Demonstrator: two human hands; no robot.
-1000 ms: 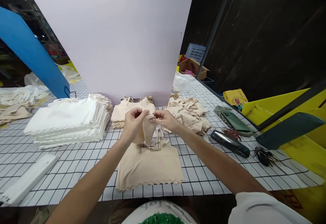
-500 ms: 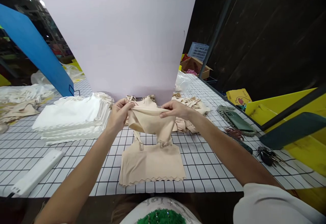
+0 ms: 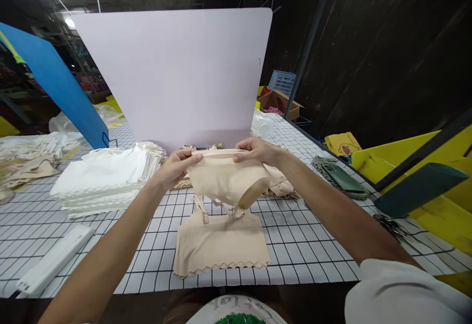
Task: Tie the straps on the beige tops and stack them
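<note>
Between my hands hangs a beige camisole top (image 3: pixel 224 179), held up by its upper edge above the table. My left hand (image 3: pixel 180 164) pinches that edge at its left end. Toward the right end, my right hand (image 3: pixel 258 152) grips the same edge with thumb and fingers. The cloth's lower part drapes down, and an opening shows at its lower right. Below it, a neat stack of beige camisole tops (image 3: pixel 223 243) with wavy hems and thin straps lies flat on the table. More beige garments (image 3: pixel 282 184) are heaped behind my right hand.
White garments with wavy hems (image 3: pixel 99 181) are stacked on the left. A white power strip (image 3: pixel 55 260) lies at the front left. A pale upright board (image 3: pixel 173 78) stands behind my hands. A green phone (image 3: pixel 342 179) and scissors (image 3: pixel 393 225) lie on the right, beside yellow bins (image 3: pixel 398 154).
My hands have turned the beige camisole top, so its opening now faces lower right instead of left. The held edge is pulled straighter. The camera view has tilted slightly upward.
</note>
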